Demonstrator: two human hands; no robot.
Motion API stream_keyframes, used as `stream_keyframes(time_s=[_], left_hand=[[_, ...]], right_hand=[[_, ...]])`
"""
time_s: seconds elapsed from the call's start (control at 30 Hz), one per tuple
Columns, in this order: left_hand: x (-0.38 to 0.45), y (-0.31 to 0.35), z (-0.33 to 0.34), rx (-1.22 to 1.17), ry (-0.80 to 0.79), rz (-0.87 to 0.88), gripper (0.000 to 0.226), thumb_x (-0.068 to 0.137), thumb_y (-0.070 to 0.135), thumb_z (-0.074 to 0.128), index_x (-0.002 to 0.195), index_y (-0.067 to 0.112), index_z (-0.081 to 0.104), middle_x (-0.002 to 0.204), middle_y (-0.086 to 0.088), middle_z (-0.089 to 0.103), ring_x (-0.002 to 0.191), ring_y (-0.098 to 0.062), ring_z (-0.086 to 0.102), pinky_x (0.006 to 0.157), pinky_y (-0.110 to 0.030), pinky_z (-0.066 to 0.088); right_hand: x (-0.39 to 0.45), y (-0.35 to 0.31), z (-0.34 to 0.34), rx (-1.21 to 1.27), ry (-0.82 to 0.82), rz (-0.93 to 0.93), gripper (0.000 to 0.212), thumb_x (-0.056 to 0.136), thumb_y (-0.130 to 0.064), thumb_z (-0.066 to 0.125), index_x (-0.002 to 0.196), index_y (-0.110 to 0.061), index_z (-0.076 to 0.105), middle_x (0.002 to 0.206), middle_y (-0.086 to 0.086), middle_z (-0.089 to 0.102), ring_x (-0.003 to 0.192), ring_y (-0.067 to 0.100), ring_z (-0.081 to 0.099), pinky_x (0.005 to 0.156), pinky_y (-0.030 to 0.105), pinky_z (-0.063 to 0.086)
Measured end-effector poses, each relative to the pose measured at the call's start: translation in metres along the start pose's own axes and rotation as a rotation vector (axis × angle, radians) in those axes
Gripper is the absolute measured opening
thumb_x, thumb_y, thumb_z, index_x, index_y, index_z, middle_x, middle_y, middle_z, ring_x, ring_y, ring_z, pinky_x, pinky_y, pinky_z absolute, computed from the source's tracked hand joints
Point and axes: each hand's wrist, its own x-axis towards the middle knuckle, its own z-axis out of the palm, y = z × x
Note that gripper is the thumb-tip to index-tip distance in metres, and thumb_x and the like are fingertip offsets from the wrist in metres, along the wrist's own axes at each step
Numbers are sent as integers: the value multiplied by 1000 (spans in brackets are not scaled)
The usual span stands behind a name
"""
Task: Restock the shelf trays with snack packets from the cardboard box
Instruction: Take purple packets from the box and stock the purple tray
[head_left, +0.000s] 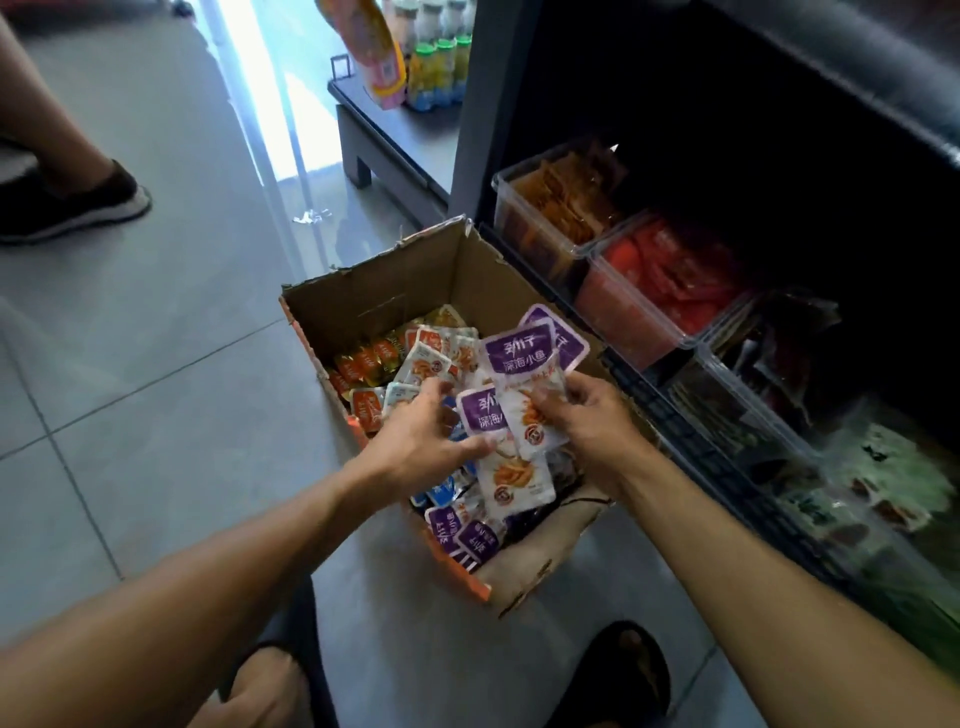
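my right hand (582, 415) pinching fan of purple snack packets (524, 358) over open cardboard box (374, 296). left hand (421, 434) thumb clamped on another purple packet (475, 410). shelf trays (644, 332) just right of box.

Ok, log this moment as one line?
stage: picking from box | right hand: holds purple packets | left hand: pinching another purple packet | trays: not reached
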Motion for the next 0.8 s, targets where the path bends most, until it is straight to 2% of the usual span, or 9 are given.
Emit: stream_keyframes(time_s=[0.07, 0.17, 0.27, 0.4, 0.47, 0.53, 0.6, 0.67, 0.8], left_hand=[[-4, 13, 5, -266, -47, -48, 62, 81, 28, 78, 130, 25, 41, 116, 4, 67, 101, -14, 69, 89, -43, 58], [-11, 37, 9, -445, -61, -24, 43, 86, 8, 70, 121, 22, 49, 109, -1, 72, 95, -16, 72, 81, -43, 60], [-16, 55, 7, -467, -59, 1, 42, 87, 0, 67, 115, 26, 47, 103, -1, 72, 86, -12, 73, 66, -30, 61], [-24, 63, 0, -381, -14, -1, 47, 87, 3, 68, 124, 22, 48, 99, 1, 71, 79, -9, 73, 62, -25, 59], [-27, 68, -3, -381, 42, 2, 42, 87, 6, 70, 121, 22, 51, 96, 1, 72, 75, -8, 73, 59, -24, 59], [-29, 78, -5, -418, 70, 2, 41, 86, 9, 71, 119, 24, 51, 98, -2, 73, 77, -12, 74, 66, -30, 61], [-32, 94, -6, -459, 36, -5, 33, 89, 13, 69, 116, 26, 54, 98, -4, 74, 80, -17, 75, 73, -37, 61], [-37, 113, -8, -517, -16, 3, 16, 96, 17, 60, 112, 18, 62, 95, -6, 76, 85, -21, 75, 78, -40, 60], [-48, 142, -8, -625, -114, 64, 17, 99, 18, 54, 113, 17, 64, 99, -7, 76, 91, -22, 74, 76, -41, 60]], right_hand=[[-8, -5, -2, 117, -4, 29, 9, 94, -8, 61, 100, -7, 67, 88, 7, 76, 81, 23, 73, 68, 35, 57], [-18, -16, -3, 262, -1, 49, 17, 92, -8, 61, 108, -3, 66, 97, 14, 75, 86, 27, 73, 75, 41, 59], [-22, -27, -8, 257, 95, 1, 14, 92, -8, 62, 104, -5, 67, 95, 11, 76, 85, 25, 73, 73, 38, 59], [-22, -50, -30, 207, 294, -95, 12, 96, -9, 59, 95, -13, 70, 100, 9, 75, 95, 26, 71, 84, 42, 57], [-31, -63, -41, 174, 245, -90, 12, 97, -11, 57, 99, -11, 69, 104, 13, 74, 99, 29, 70, 88, 44, 56], [-43, -75, -46, 128, 141, -58, 13, 96, -11, 58, 102, -8, 69, 106, 16, 73, 99, 30, 70, 87, 43, 56], [-55, -86, -47, 36, 50, -36, 12, 94, -11, 59, 102, -6, 68, 105, 17, 74, 96, 30, 71, 86, 42, 57], [-63, -95, -46, -49, 26, -64, 11, 94, -10, 60, 99, -6, 68, 102, 18, 74, 96, 34, 70, 89, 46, 56], [-77, -115, -44, -125, 45, -175, 13, 92, -15, 64, 97, -6, 71, 94, 14, 75, 91, 32, 72, 87, 46, 57]])
